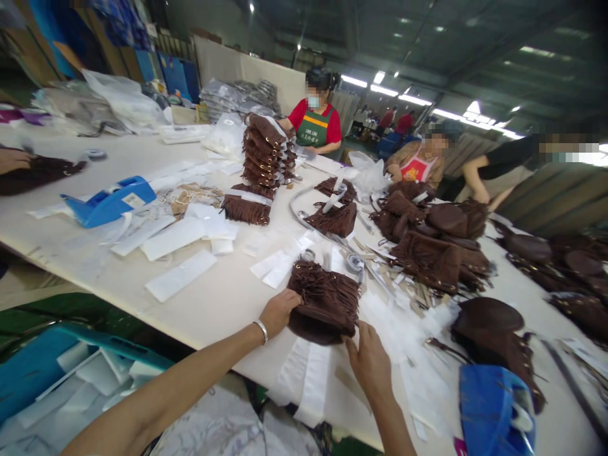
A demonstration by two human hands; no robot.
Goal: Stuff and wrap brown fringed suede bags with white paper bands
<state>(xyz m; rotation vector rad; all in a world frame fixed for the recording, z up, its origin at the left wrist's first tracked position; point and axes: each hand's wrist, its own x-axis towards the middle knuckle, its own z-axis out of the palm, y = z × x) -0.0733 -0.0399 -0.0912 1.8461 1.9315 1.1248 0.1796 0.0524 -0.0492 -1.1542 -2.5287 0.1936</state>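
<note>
A dark brown fringed handbag (324, 297) lies on the white table in front of me, its smooth rounded part towards me and its fringe away. My left hand (281, 310), with a silver bangle at the wrist, grips the bag's left side, fingers closed on its edge. At the lower right corner, my right hand (369, 354) pinches the bag between thumb and fingers. White paper strips (313, 373) lie under and in front of the bag. Just beyond it sits a roll of grey strap (354, 263).
Blue tape dispensers stand at left (114, 199) and right (496, 408). Brown bags form a stack (266, 152) and a heap (427, 247). White cards (180, 275) lie about the table. A teal bin (128, 348) stands below the edge. Co-workers (319, 123) stand across the table.
</note>
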